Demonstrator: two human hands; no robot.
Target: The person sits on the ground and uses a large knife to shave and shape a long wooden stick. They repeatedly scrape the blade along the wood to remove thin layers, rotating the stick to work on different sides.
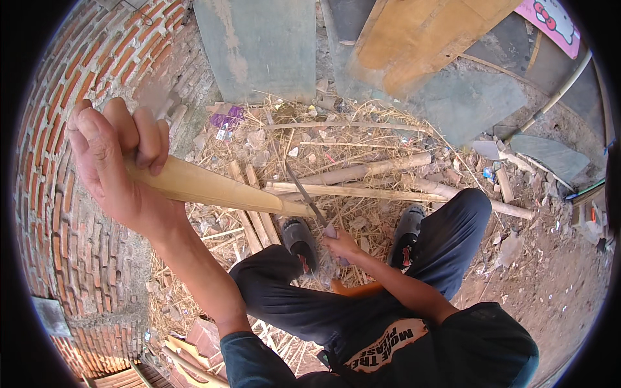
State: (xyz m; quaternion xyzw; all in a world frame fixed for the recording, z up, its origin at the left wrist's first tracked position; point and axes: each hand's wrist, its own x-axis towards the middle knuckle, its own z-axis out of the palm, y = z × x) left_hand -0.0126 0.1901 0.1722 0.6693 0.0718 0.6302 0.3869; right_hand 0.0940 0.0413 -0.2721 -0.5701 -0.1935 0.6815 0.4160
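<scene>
Raised at the upper left, my left hand [119, 165] is closed round the near end of a pale bamboo strip [220, 187]. The strip slants down to the right, its far end close to a knife [303, 193]. Low in front of me, between my knees, my right hand [341, 244] grips the knife's handle. The long dark blade points up and left and crosses the strip near its far end; whether it touches the strip I cannot tell.
Bamboo poles [362, 169] and split pieces [259, 216] lie among straw and shavings by my grey shoes [299, 242]. A brick wall [71, 213] rises on the left. Grey sheets [259, 52] and a brown board [420, 39] lean at the back.
</scene>
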